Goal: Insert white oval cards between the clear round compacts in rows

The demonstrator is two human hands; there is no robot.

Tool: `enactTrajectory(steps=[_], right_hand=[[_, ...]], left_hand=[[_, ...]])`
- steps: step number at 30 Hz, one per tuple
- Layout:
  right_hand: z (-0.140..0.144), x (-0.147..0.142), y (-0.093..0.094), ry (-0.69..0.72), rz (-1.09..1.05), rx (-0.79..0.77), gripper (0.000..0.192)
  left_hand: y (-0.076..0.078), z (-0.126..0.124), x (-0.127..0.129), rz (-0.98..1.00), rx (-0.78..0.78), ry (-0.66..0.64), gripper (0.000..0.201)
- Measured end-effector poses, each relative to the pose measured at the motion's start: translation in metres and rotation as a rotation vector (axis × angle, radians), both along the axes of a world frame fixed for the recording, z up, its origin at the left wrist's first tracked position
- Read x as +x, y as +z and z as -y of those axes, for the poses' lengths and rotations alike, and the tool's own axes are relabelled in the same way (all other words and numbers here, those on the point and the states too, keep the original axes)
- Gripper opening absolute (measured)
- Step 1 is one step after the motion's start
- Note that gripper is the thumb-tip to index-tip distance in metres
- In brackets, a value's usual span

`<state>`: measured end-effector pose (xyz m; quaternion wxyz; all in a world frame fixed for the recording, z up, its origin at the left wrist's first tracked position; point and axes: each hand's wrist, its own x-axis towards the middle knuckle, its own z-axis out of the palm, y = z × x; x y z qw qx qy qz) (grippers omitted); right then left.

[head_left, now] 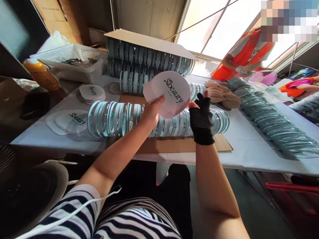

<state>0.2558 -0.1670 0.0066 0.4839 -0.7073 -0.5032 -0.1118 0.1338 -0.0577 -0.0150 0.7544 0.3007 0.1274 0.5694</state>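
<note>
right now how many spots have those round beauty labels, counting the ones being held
3. One stack is held in the left hand, stack of labels; a second pile lies by the white basket; a third lies at the table's left edge. Others may be hidden.

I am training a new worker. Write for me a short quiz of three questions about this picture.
1. True or false: the right hand wears a black fingerless glove.
2. What word is printed on the round white card that the left hand holds?
3. The row of clear round discs lies: A) in the white basket, B) on the table, C) on the floor.

Key: 1 true; 2 beauty; 3 B.
</note>
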Motion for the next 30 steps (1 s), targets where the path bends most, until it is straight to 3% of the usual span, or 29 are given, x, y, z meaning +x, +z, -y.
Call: enactTrajectory(steps=[2,5,7,9,12,13,16,18,21,25,30], right_hand=[[-0.004,-0.011,0.01,-0.047,0.221,-0.052,0.06],[-0.006,-0.037,0.004,-0.046,0.37,-0.077,0.054],[-0.008,-0.048,-0.003,-0.074,0.303,-0.087,0.051],[-0.001,-0.051,-0.006,-0.198,0.168,-0.013,0.053],[0.037,-0.055,-0.008,-0.382,0.112,0.075,0.061],[0.055,-0.059,-0.011,-0.387,0.149,0.025,0.061],[0.103,-0.08,-0.028,-0.274,0.249,-0.325,0.052],[0.111,-0.095,-0.042,-0.198,0.265,-0.517,0.046],[0.08,-0.109,-0.057,-0.141,0.262,-0.641,0.043],[0.022,-0.111,-0.063,-0.089,0.229,-0.654,0.04],[0.019,-0.106,-0.065,-0.131,0.225,-0.542,0.037]], left_hand=[[0.003,0.008,-0.005,0.002,-0.017,-0.007,0.051],[0.004,0.02,-0.011,-0.011,-0.06,-0.011,0.041],[0.004,0.023,-0.012,-0.017,-0.062,-0.034,0.032],[0.003,0.02,-0.012,-0.013,-0.074,-0.053,0.026],[0.005,0.001,-0.016,0.038,-0.132,0.004,0.029],[0.006,-0.007,-0.018,0.068,-0.139,0.024,0.032],[0.005,-0.025,-0.022,0.143,-0.125,0.05,0.043],[0.003,-0.028,-0.021,0.151,-0.144,0.051,0.045],[-0.002,-0.025,-0.016,0.143,-0.187,0.029,0.047],[0.0,-0.024,-0.02,0.119,-0.244,-0.016,0.051],[0.014,-0.042,-0.046,0.101,-0.224,0.013,0.044]])
